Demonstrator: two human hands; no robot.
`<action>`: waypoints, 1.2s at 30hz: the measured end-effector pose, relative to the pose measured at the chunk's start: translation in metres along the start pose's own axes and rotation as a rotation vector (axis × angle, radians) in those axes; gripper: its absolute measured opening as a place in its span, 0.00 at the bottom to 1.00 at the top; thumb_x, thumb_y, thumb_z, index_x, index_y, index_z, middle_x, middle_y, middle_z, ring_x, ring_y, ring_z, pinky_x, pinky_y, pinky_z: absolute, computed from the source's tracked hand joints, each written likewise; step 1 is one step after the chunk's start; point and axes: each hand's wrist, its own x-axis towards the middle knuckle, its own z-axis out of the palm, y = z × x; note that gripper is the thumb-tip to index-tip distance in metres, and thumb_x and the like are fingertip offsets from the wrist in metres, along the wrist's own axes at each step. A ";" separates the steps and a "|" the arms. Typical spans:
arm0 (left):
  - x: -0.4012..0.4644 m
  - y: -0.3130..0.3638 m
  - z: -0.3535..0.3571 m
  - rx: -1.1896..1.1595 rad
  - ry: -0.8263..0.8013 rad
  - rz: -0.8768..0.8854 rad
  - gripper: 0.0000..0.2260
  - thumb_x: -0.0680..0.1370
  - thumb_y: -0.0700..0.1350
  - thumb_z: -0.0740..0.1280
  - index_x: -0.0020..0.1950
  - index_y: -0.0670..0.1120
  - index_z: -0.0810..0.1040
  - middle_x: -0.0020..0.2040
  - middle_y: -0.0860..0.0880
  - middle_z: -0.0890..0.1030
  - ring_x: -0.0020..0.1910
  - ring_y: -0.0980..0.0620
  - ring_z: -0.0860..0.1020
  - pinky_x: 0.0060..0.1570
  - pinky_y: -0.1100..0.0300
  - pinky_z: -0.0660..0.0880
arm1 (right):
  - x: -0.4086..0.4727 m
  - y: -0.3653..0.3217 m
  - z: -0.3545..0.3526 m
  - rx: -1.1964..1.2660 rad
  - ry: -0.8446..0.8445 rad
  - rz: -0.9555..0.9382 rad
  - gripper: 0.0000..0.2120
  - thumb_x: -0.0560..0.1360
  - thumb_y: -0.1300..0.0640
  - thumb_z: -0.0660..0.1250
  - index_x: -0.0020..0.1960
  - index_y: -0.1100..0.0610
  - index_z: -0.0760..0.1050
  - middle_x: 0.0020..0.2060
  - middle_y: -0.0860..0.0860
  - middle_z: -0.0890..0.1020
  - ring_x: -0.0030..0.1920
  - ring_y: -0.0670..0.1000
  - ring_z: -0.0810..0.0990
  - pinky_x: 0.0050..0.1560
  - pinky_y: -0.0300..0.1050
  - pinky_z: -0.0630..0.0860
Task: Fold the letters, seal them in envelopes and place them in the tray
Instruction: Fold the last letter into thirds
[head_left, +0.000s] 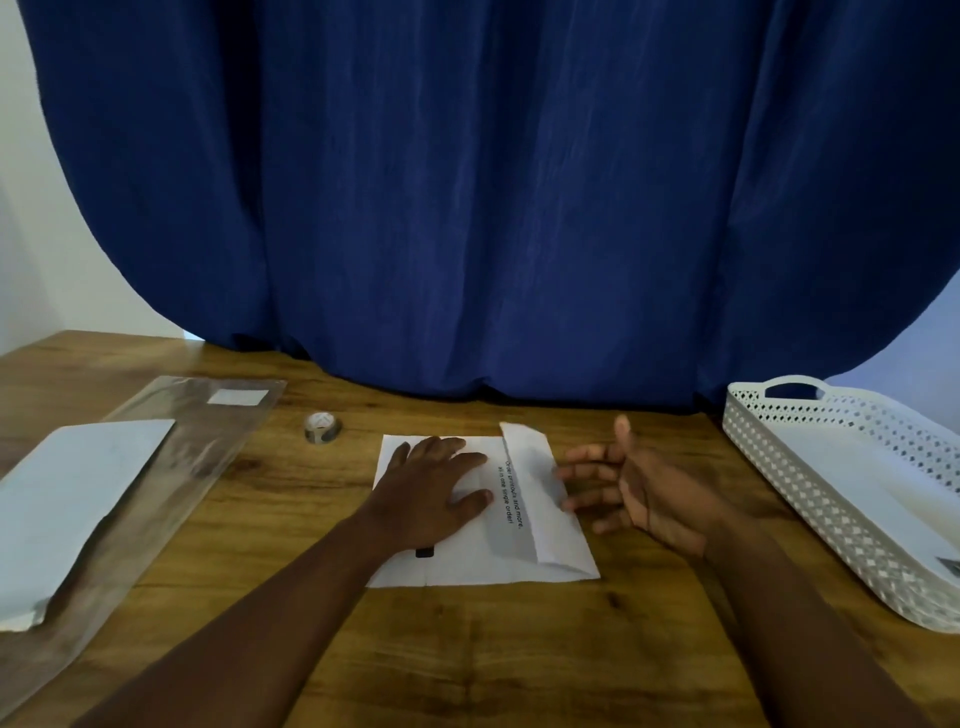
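Note:
A white printed letter (498, 558) lies flat in the middle of the wooden table, its right part turned up into a standing flap (535, 483). My left hand (431, 488) presses flat on the sheet's left half, fingers spread. At the flap's outer side, my right hand (623, 488) has its fingers apart and their tips touching the lifted edge. A white perforated tray (769, 467) with a handle stands at the right; something lies inside it, partly out of frame. White envelopes (78, 499) rest at the left on a clear plastic sleeve (208, 447).
A small tape roll (322, 427) sits behind the letter, left of centre. A dark blue curtain (478, 208) hangs along the table's far edge. Bare wood shows between the letter and the tray and along the near edge.

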 end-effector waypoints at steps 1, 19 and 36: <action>0.000 0.000 0.000 0.006 0.003 -0.003 0.28 0.82 0.67 0.56 0.80 0.59 0.63 0.83 0.52 0.60 0.82 0.49 0.55 0.80 0.44 0.50 | -0.001 -0.002 0.006 0.002 0.021 -0.023 0.36 0.74 0.28 0.56 0.65 0.56 0.78 0.59 0.56 0.84 0.57 0.61 0.84 0.43 0.49 0.82; 0.002 0.001 0.004 0.028 -0.020 -0.016 0.26 0.81 0.67 0.57 0.79 0.63 0.63 0.83 0.50 0.59 0.82 0.47 0.54 0.80 0.41 0.49 | 0.017 0.020 0.099 -1.362 0.575 -0.030 0.51 0.62 0.20 0.59 0.76 0.48 0.59 0.65 0.50 0.78 0.59 0.54 0.80 0.51 0.50 0.80; 0.000 0.007 -0.021 -0.858 0.354 -0.130 0.23 0.81 0.67 0.55 0.53 0.51 0.81 0.51 0.52 0.84 0.50 0.59 0.80 0.56 0.49 0.77 | 0.006 -0.079 0.111 -0.558 0.417 -0.218 0.05 0.75 0.55 0.71 0.42 0.54 0.83 0.34 0.49 0.86 0.35 0.49 0.86 0.30 0.40 0.79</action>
